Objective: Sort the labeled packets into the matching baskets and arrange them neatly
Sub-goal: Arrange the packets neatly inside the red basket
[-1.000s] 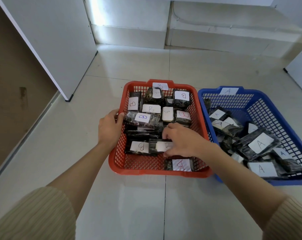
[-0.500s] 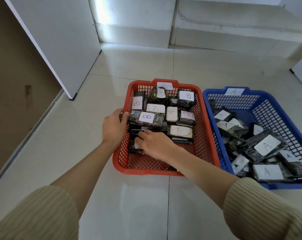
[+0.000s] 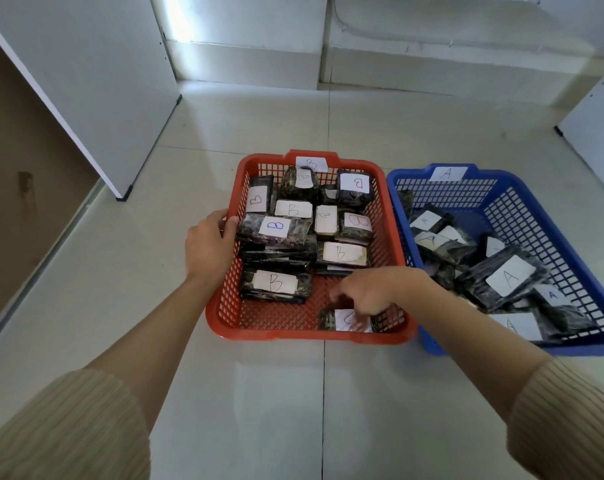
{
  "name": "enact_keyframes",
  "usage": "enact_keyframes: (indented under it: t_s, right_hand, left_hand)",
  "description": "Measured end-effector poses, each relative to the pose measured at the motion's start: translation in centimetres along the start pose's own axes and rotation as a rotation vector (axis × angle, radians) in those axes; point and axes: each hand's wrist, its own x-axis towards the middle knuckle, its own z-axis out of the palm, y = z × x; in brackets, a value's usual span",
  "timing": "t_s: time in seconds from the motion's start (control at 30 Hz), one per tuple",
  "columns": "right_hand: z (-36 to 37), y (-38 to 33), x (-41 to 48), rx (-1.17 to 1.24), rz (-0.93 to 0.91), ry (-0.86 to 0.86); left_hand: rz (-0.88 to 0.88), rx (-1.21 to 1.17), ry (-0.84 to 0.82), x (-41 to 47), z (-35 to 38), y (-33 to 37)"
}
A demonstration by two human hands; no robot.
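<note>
At 5 o'clock in red basket (image 3: 276,336), your right hand (image 3: 376,292) just came off the stack (image 3: 276,251) onto the stray packet (image 3: 331,322), fingers (image 3: 363,308) curled, pinch unclear, so last to tidy.

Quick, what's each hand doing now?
Left hand: grips the left rim of the red basket.
Right hand: blurred over a labeled packet; grip cannot be told.

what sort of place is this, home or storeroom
Probably a plain indoor room, perhaps a storeroom; I can't tell which. The red plastic mesh basket and blue plastic mesh basket sit on a pale glossy tiled floor, flanked by white board cabinet panels.
</note>
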Motion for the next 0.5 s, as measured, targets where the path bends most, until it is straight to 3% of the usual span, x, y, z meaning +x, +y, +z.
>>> enact_keyframes:
  t_s: [0.37,0.5]
  right_hand:
    - [0.1,0.8,1.1,0.157,-0.075,0.047]
    - [-0.7,2.1,0.9,0.310,-0.129,0.239]
  left_hand:
    - [-0.018,-0.008,0.008,-0.1,0.0,0.0]
    - [-0.016,-0.018,0.006,-0.2,0.0,0.1]
